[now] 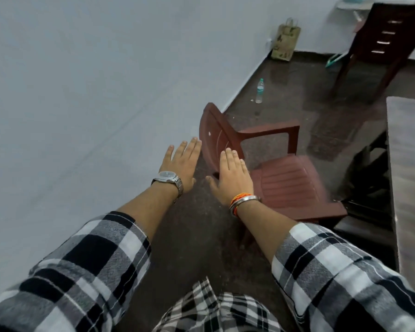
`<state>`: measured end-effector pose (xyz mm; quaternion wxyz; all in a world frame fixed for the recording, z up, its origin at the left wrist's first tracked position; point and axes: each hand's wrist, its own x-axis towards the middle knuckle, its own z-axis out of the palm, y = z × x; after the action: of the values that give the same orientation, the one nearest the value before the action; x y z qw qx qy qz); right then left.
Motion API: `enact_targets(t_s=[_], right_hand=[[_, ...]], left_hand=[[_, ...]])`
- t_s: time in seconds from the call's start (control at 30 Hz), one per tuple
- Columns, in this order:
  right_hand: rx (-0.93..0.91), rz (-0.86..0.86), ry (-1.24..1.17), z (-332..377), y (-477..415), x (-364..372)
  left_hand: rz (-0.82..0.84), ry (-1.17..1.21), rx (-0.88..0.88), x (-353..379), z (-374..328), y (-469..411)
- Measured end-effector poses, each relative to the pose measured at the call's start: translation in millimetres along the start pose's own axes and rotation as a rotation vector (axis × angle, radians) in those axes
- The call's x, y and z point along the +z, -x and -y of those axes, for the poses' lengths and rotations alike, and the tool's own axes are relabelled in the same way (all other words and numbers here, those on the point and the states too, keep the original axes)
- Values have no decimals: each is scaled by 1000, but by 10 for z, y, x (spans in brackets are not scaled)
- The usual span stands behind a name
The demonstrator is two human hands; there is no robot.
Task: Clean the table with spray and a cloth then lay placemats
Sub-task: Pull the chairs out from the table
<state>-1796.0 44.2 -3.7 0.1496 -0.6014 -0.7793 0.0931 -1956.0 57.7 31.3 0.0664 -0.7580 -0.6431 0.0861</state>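
Both my arms stretch forward over the dark floor, palms down. My left hand (181, 161), with a steel watch on the wrist, has flat straight fingers and holds nothing. My right hand (234, 176), with orange and metal bangles, is also flat and empty, in front of the back of a maroon plastic chair (288, 180). A strip of the wooden table (410, 164) shows at the right edge. No spray bottle, cloth or placemat is in view.
A white wall runs along the left. A clear water bottle (259, 91) stands on the floor near the wall, a paper bag (286, 41) in the corner. A dark wooden chair (379, 44) stands at top right, a black bag (367, 178) beside the table.
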Motion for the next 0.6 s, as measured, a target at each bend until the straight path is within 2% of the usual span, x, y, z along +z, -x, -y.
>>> enact_targets(t_s=[0.17, 0.4, 0.47, 0.53, 0.6], right_hand=[[84, 42, 2, 36, -581, 252], [306, 74, -70, 265, -1526, 782], [417, 56, -87, 374, -1841, 897], [479, 100, -111, 412, -1923, 946], [715, 108, -143, 497, -2336, 1009]], left_hand=[[47, -41, 169, 211, 197, -931], [106, -119, 465, 618, 466, -2377], [95, -171, 584, 739, 565, -2804], [129, -200, 662, 812, 604, -2863], [107, -253, 905, 856, 713, -3352]])
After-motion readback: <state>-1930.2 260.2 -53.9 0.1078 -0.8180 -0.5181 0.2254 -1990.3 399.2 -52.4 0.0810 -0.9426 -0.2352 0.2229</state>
